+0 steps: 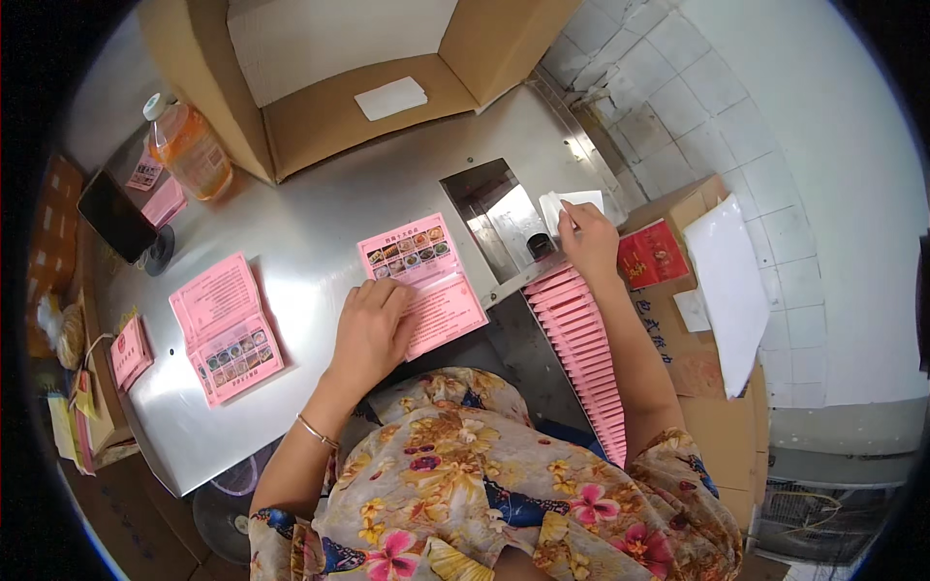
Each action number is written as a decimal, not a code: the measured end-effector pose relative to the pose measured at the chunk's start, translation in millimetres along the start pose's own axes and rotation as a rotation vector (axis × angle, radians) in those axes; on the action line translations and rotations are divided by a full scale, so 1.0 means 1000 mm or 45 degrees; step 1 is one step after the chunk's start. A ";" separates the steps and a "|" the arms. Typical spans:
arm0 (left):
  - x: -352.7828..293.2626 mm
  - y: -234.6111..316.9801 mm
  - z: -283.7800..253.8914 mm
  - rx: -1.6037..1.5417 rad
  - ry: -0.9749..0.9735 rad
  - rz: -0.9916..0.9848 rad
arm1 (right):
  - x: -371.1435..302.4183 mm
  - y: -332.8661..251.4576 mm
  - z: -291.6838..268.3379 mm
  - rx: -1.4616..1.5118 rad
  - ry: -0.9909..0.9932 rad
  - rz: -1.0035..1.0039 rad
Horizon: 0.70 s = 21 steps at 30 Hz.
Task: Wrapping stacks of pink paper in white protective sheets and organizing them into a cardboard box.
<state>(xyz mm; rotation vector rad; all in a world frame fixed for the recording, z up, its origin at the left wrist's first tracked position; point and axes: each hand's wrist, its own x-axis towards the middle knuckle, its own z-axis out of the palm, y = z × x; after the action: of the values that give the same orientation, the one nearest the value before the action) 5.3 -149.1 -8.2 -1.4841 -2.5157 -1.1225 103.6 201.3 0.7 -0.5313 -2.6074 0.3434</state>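
Observation:
My left hand point(370, 327) lies over the left side of a pink printed leaflet point(449, 308), its fingers bent and gripping it at the front edge of the metal table. The leaflet is unfolded, with rows of small food pictures at the top and text below. My right hand point(589, 242) pinches a thin white packet or folded sheet point(552, 208) at the table's right side, beside a rectangular opening point(489, 198). Fingers partly cover the white piece, so its exact kind cannot be told. A second pink leaflet point(221, 308) lies spread on the table to the left.
Below my right forearm runs a long row of pink folded pieces point(572, 334). A large open carton point(339, 136) with a white packet point(390, 98) inside stands at the back. An orange drink bottle point(189, 150) and a phone on a stand point(116, 213) are at left. A red packet point(654, 254) lies on cardboard at right.

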 end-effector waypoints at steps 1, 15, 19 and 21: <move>-0.002 -0.002 0.000 -0.028 -0.050 -0.037 | 0.000 -0.001 0.001 0.001 -0.002 -0.003; 0.003 -0.004 0.012 0.345 -0.050 -0.008 | -0.019 -0.027 -0.009 0.139 0.056 -0.800; 0.019 -0.004 0.024 0.294 -0.077 0.034 | -0.043 -0.093 0.016 0.334 -0.214 -1.164; 0.026 0.001 0.028 0.277 -0.117 0.082 | -0.036 -0.093 0.042 0.196 -0.310 -0.937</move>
<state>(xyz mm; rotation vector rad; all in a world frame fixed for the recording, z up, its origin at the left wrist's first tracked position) 0.9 -112.7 -19.3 -1.5775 -2.5304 -0.7595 84.8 97.0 -19.3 0.5527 -2.7484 0.3650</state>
